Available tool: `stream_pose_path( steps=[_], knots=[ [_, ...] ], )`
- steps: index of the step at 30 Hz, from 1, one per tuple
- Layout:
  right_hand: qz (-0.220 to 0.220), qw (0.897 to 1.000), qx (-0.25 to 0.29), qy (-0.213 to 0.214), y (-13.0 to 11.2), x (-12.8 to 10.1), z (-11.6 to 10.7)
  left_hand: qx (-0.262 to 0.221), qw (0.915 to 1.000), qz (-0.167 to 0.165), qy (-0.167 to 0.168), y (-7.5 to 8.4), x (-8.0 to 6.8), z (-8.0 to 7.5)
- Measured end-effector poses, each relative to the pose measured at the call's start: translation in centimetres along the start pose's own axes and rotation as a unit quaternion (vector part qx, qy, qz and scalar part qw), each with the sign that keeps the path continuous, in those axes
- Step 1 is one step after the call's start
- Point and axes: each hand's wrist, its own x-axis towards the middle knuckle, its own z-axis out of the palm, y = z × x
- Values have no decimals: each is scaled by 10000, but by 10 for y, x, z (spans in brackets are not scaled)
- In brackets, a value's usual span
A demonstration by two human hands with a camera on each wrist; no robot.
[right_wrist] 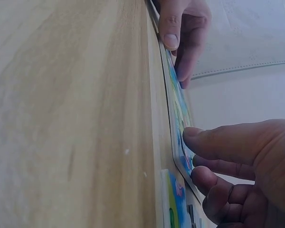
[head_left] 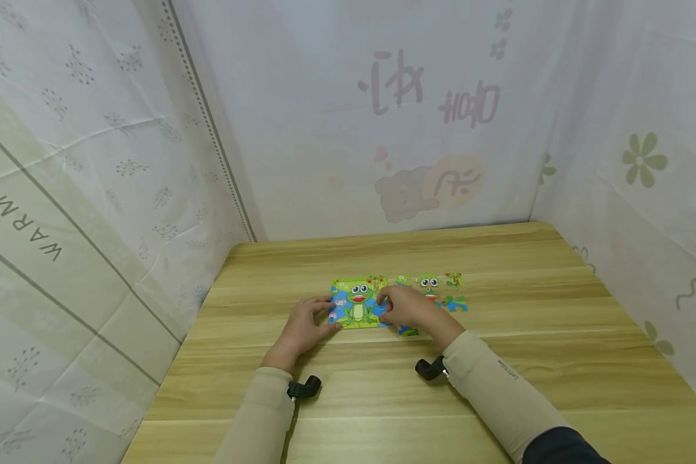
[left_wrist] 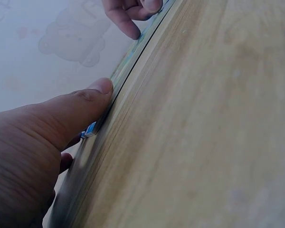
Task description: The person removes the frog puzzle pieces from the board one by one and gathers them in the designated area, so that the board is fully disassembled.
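A rectangular frog puzzle board (head_left: 358,304), green and blue, lies flat on the wooden table. My left hand (head_left: 304,328) holds its left end, the thumb at the near edge and the fingers at the left side. In the left wrist view the thumb (left_wrist: 92,97) touches the board's edge. My right hand (head_left: 408,308) has curled fingers at the board's right edge. In the right wrist view the thumb (right_wrist: 213,141) rests on that edge, with the index fingertip close beside it. Loose frog puzzle pieces (head_left: 429,282) lie to the right, partly hidden by the right hand.
More puzzle pieces (head_left: 455,304) lie at the group's right end. The wooden table (head_left: 499,399) extends around the hands. Printed cloth hangs behind and at both sides. A black camera mount (head_left: 305,387) sits on the left wrist, another camera mount (head_left: 430,368) on the right.
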Motion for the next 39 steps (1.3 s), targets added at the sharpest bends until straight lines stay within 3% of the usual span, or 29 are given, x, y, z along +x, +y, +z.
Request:
stream_pose_path(
  steps=[10,18,27,39],
  knots=[
    [157,9998,-108,31,-3,1,1,106,9999,-4,-49,-2,1,0],
    [8,9992,-373,158,-2,-1,-1,163,9999,13,-32,-1,2,0],
    [89,10000,7,27,4,1,1,115,9999,64,20,-1,1,0],
    [19,9997,125,211,4,2,1,39,10000,44,28,-2,1,1]
  ],
)
